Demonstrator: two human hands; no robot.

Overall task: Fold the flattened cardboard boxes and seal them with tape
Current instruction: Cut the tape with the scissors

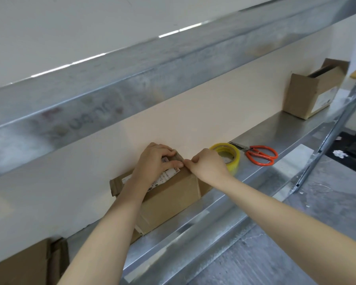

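Three boxes (169, 194) (304, 95) (23, 264), at centre, two and seven o'clock, one tape roll (232, 159), one pair of scissors (259, 155) and two hands (156, 161) (208, 165)

A shelf (286, 128) runs from the lower left of the frame to the upper right, with the wall (173, 112) behind it and an upper shelf (132, 79) above. A cardboard box (169, 198) sits on it at frame centre, against the wall. The left hand (154, 161) grips the box's far top end, and the right hand (208, 165) pinches that end's corner just beside it. The tape roll (233, 161) lies directly behind the right hand, and the scissors (259, 155) lie just right of the roll. An open box (310, 93) stands far along the shelf at upper right. More cardboard (23, 264) lies at the lower left corner. The floor (327, 212) fills the lower right.
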